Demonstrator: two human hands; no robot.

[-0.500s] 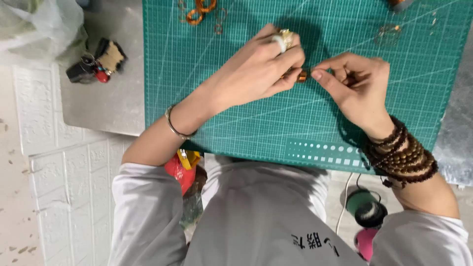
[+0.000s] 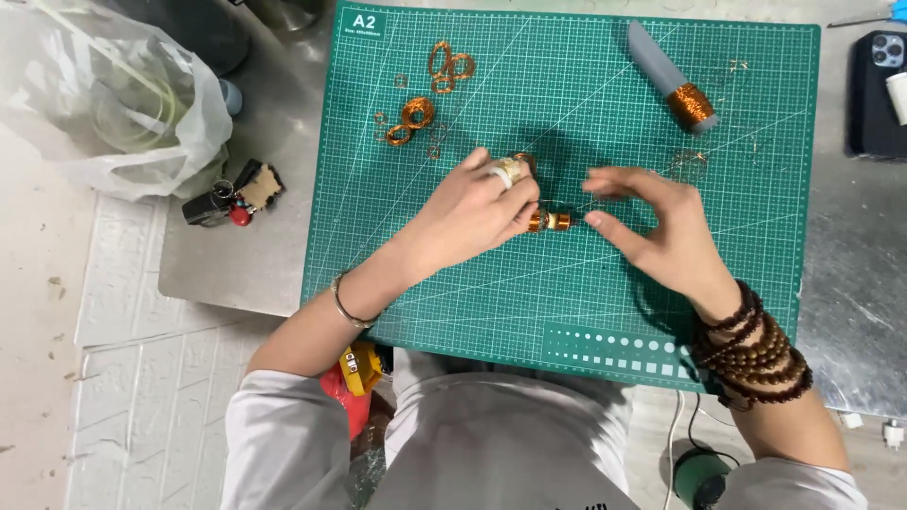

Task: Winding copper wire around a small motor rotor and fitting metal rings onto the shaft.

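We have our left hand (image 2: 477, 212) closed around a small copper-wire coil wound on a short core (image 2: 548, 221), pinching it between thumb and fingertips so that its wound end pokes out toward three o'clock; the coil sits just above the middle of the green gridded cutting mat (image 2: 567, 312), which covers most of the grey metal tabletop (image 2: 850, 283). Our right hand (image 2: 661, 231) is open, its fingers spread and curved toward the coil from three o'clock, near it but not touching, and holding nothing that we can make out; if a fine wire runs between the hands it is too thin to tell. To do this well we judge the left grip should stay firm on the core rather than on the windings, so the turns are not crushed or slid off, and the right fingertips should come in level with the coil's axis and take only the exposed end. Working low over the mat keeps the piece from rolling away if it slips. At eleven o'clock lie several loose copper-wire loops and rings (image 2: 425, 104), and at one o'clock a grey rod with copper wire wound near one end (image 2: 673, 76); both are well apart from the hands and need no shifting
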